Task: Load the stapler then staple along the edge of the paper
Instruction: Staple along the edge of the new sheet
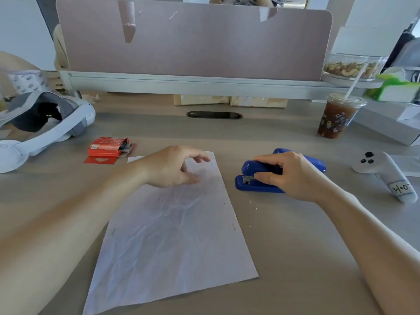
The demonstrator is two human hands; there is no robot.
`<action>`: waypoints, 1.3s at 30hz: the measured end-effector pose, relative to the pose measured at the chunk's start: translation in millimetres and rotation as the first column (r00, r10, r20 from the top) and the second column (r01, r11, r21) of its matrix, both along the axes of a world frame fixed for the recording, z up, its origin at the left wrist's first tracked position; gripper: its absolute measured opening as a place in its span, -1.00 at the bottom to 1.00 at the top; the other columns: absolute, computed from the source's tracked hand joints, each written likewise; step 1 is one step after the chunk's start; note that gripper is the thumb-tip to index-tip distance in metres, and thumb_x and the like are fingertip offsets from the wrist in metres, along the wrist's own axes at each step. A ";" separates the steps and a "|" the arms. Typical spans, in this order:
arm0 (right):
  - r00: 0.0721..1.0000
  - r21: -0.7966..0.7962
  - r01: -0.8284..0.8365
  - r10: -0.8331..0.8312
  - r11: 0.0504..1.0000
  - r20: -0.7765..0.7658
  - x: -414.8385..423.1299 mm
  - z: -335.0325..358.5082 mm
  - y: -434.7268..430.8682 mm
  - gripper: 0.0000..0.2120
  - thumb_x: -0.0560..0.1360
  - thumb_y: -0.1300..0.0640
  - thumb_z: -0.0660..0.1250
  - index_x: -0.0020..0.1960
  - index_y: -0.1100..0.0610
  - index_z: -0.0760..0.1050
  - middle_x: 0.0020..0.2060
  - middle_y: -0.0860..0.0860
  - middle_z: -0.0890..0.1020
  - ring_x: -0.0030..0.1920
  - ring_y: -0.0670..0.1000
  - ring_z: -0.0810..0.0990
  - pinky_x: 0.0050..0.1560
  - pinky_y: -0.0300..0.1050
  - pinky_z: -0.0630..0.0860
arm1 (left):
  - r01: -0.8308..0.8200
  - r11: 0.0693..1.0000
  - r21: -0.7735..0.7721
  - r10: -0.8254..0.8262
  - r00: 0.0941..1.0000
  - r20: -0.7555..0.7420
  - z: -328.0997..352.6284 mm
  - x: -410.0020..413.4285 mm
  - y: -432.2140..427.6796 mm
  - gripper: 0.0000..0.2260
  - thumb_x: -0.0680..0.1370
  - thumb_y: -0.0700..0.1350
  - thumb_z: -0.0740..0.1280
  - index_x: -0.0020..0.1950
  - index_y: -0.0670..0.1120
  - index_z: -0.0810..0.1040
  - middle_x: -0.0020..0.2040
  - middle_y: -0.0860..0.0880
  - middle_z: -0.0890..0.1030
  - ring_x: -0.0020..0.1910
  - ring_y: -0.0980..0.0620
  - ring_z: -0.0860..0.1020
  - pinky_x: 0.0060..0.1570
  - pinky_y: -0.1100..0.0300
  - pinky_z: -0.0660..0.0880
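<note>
Landmark: the creased white sheet of paper (172, 235), lying flat on the grey desk (295, 258), long side running away from the person.

Blue plastic stapler (268, 178) sits on the desk just right of the sheet's far right corner, mouth facing the paper, apart from its edge. Right hand (293, 176) wrapped over the stapler's top, thumb on the near side, clasping it. Lid looks down; a bit of metal shows at the mouth.

Left hand (175, 167) hovers over the sheet's far end, fingers loosely curled and spread, gripping nothing; whether the fingertips touch the paper I cannot tell.

Small dark marks run along the sheet's right edge, one on the left edge: probably staples, too small to confirm.

Red cardboard staple box (106, 149), open with strips poking out, lies beyond the sheet's far left corner.

Risks, as judged:
- Paper unpinned: the stapler nosing in could push or buckle the edge.
- Sheet already crumpled, so it may fold in the mouth and staple crooked.
- Brown iced drink in a clear cup (336, 117), far right of the sheet, could be knocked by an elbow swing.
</note>
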State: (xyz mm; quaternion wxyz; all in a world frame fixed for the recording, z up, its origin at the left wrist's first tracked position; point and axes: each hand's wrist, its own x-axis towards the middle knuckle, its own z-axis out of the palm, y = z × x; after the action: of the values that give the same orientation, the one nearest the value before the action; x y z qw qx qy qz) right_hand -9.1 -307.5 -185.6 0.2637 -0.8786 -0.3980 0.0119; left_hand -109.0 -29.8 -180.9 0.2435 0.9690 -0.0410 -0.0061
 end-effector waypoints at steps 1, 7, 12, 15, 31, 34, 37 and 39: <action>1.000 0.005 -0.001 0.001 1.000 -0.006 -0.4 -0.3 0.1 -0.74 0.53 0.00 0.36 0.22 -0.10 0.56 -0.12 -0.30 0.62 -0.11 -0.30 0.58 -0.13 -0.46 0.39 | 0.002 0.999 0.034 -0.002 1.000 -0.006 5.9 5.0 -1.0 -0.60 0.52 0.03 0.41 0.34 0.19 0.45 0.24 0.17 0.49 -0.13 0.17 0.57 -0.13 0.30 0.45; 1.000 0.039 -0.029 0.028 0.999 0.003 -7.7 -0.5 5.1 -0.75 0.53 0.02 0.38 0.20 -0.09 0.57 -0.10 -0.18 0.69 -0.11 -0.18 0.62 -0.07 -0.33 0.51 | 0.129 0.961 0.245 -0.085 0.979 -0.183 12.7 39.1 -19.4 -0.68 0.59 -0.02 0.29 0.35 0.17 0.42 0.20 0.09 0.40 0.02 0.11 0.44 0.01 0.21 0.36; 0.999 0.050 -0.044 0.044 0.998 0.007 -6.3 -1.8 7.0 -0.79 0.52 0.02 0.38 0.15 -0.06 0.59 -0.10 -0.08 0.71 -0.11 -0.05 0.64 0.02 -0.04 0.58 | 0.173 0.922 0.347 -0.114 0.976 -0.184 13.3 60.3 -19.4 -0.63 0.54 -0.03 0.37 0.33 0.14 0.42 0.27 0.02 0.38 0.13 0.03 0.43 0.07 0.15 0.41; 0.999 0.059 -0.052 0.051 0.997 0.006 -5.6 -2.6 7.5 -0.79 0.52 0.03 0.38 0.16 -0.07 0.59 -0.11 -0.11 0.71 -0.11 -0.09 0.64 0.00 -0.09 0.58 | 0.077 0.909 0.410 0.005 0.981 -0.196 19.9 70.3 -9.8 -0.35 0.35 0.24 0.48 0.38 0.22 0.32 0.34 0.05 0.31 0.21 -0.03 0.43 0.20 0.01 0.43; 0.997 0.106 -0.079 0.081 0.991 -0.019 -11.0 -3.4 16.0 -0.79 0.52 0.05 0.39 0.15 -0.07 0.61 -0.08 -0.12 0.72 -0.09 -0.09 0.64 0.01 -0.13 0.56 | -0.065 0.997 -0.041 0.063 0.997 -0.054 1.3 51.0 -4.9 -0.88 0.52 0.01 0.40 -0.13 -0.02 0.64 -0.31 0.10 0.58 -0.37 0.16 0.47 -0.37 0.28 0.37; 0.995 0.104 -0.098 0.099 0.990 -0.005 -13.6 -3.7 20.1 -0.81 0.52 0.06 0.39 0.13 -0.03 0.61 -0.11 -0.08 0.72 -0.11 -0.04 0.63 0.00 -0.06 0.55 | -0.076 0.988 -0.133 0.071 0.997 -0.042 -3.1 49.6 -5.5 -0.88 0.50 0.04 0.43 -0.10 0.00 0.67 -0.25 0.10 0.65 -0.31 0.17 0.54 -0.31 0.31 0.43; 0.996 0.083 -0.092 0.091 0.992 0.020 -11.3 -3.2 19.2 -0.81 0.53 0.04 0.39 0.14 -0.05 0.61 -0.12 -0.11 0.71 -0.12 -0.06 0.63 -0.01 -0.05 0.57 | -0.074 0.966 -0.248 0.058 0.996 -0.075 -1.0 45.3 -4.4 -0.86 0.52 0.03 0.41 -0.10 -0.01 0.69 -0.27 0.13 0.68 -0.31 0.21 0.58 -0.27 0.34 0.46; 0.997 0.099 -0.072 0.071 0.993 0.011 -9.2 -3.2 18.2 -0.79 0.52 0.04 0.39 0.15 -0.07 0.61 -0.10 -0.13 0.72 -0.10 -0.09 0.63 -0.01 -0.13 0.56 | -0.064 0.961 -0.268 0.041 0.995 -0.091 -1.0 43.4 -4.7 -0.84 0.54 0.02 0.38 -0.05 -0.03 0.70 -0.19 0.09 0.71 -0.23 0.16 0.63 -0.20 0.31 0.50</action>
State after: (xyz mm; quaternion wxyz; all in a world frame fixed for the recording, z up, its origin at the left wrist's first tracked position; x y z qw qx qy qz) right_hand -18.3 -289.3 -188.8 0.3047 -0.8497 -0.4302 -0.0019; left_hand -65.6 -34.5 -182.0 0.3754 0.9262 -0.0055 -0.0352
